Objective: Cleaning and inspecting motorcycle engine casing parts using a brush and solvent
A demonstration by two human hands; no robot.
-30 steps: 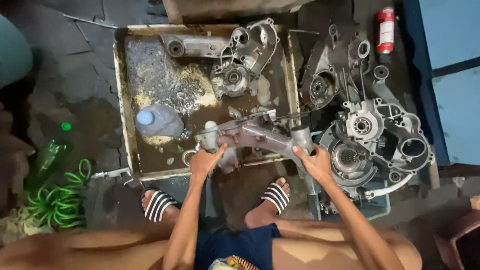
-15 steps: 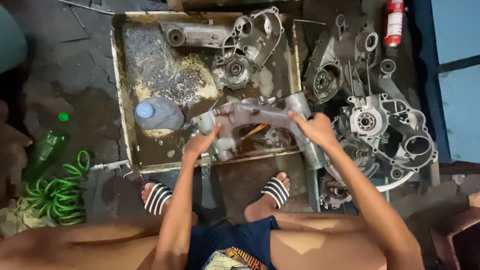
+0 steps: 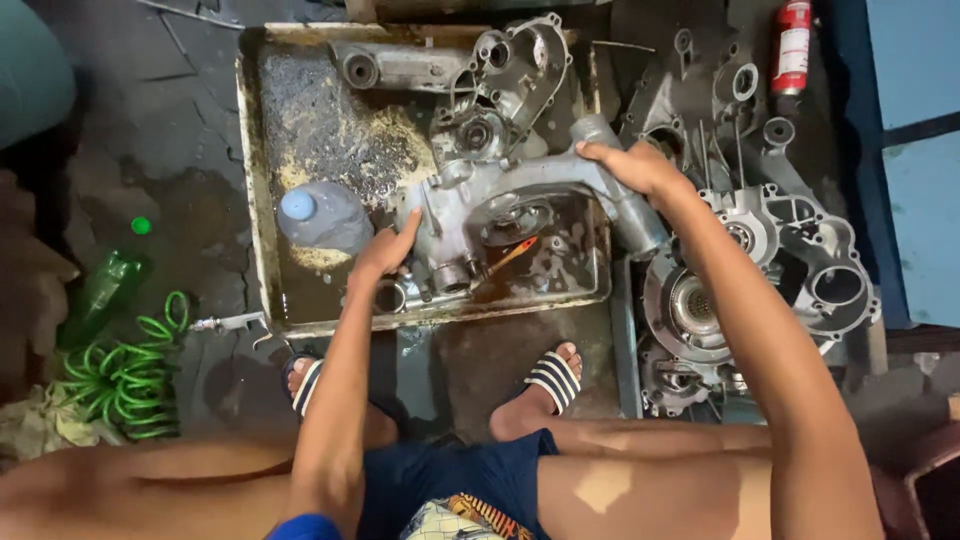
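A grey metal engine casing [image 3: 520, 205] lies across the near part of a dirty metal wash tray [image 3: 262, 200]. My left hand [image 3: 385, 250] grips the casing's left end. My right hand [image 3: 630, 165] holds its right end, which reaches over the tray's right edge. An orange-handled brush [image 3: 510, 255] lies under the casing in shallow liquid. A second casing [image 3: 505, 85] and a long arm-shaped part [image 3: 385, 65] rest at the tray's far side. A plastic bottle with a blue cap [image 3: 320, 215] lies in the tray, left of my left hand.
Several more engine casings [image 3: 760, 250] are piled on the floor to the right of the tray. A red canister [image 3: 792, 45] stands at the far right. A coiled green hose [image 3: 130, 370] and a green bottle [image 3: 100, 290] lie at the left. My sandalled feet [image 3: 545, 385] are just below the tray.
Both hands have carried the casing away from me, from the tray's near edge further into the tray. The casing's right end has swung up and outward.
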